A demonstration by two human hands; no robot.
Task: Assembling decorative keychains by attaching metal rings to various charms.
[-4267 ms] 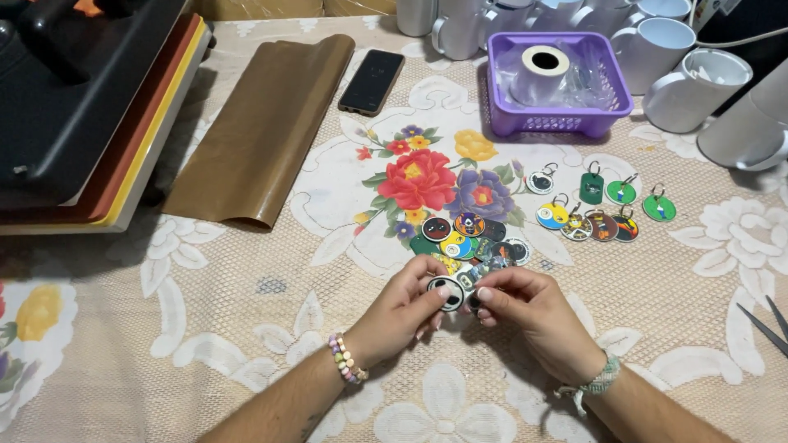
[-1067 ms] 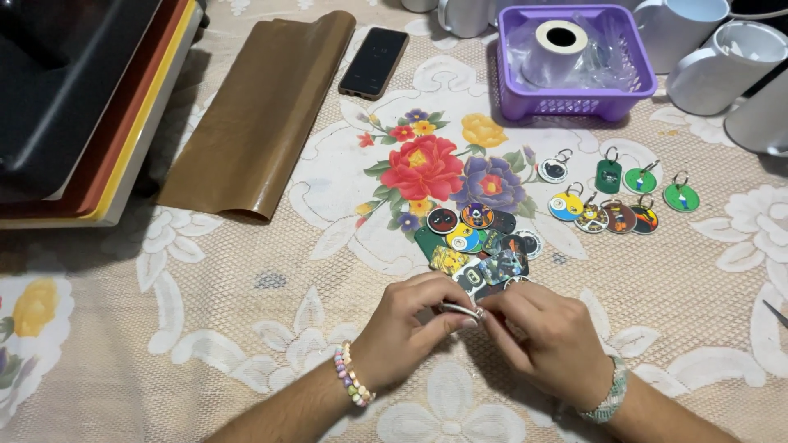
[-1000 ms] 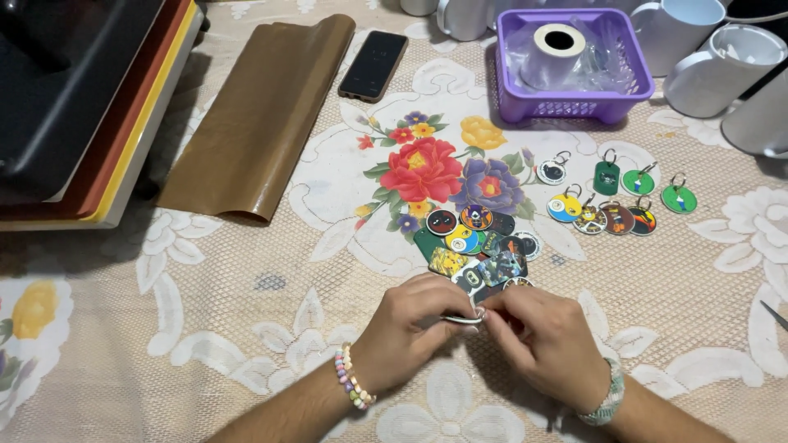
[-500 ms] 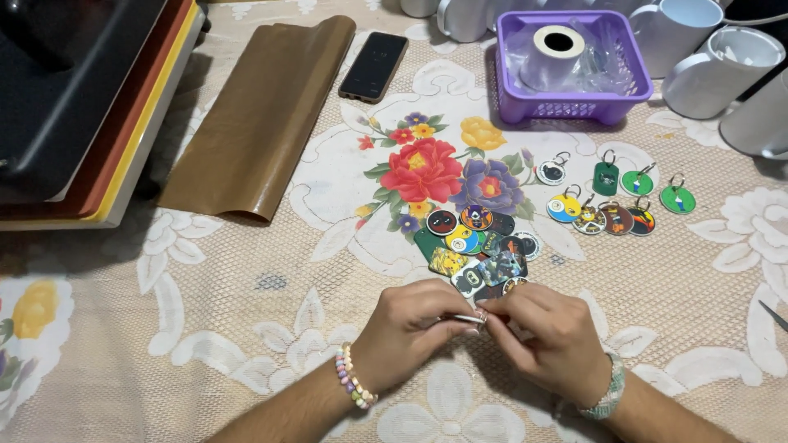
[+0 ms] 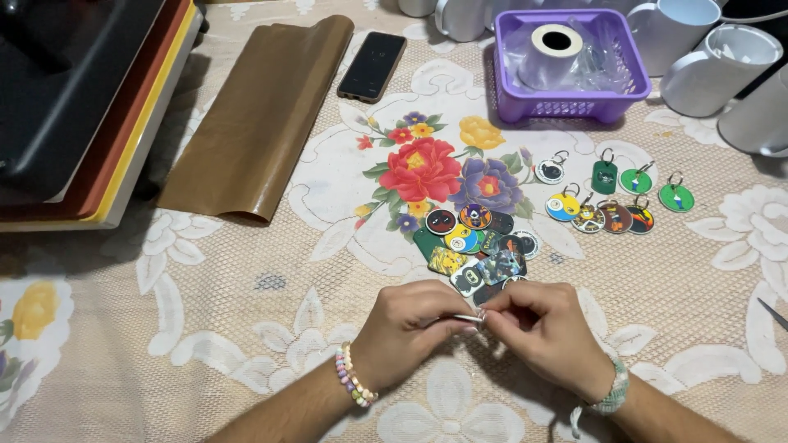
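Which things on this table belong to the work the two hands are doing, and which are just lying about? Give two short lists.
In use:
left hand and right hand, pinching a small metal ring
pile of printed tags
finished tags with rings

Lying about:
phone
brown sheet
purple basket holding a tape roll
white mugs
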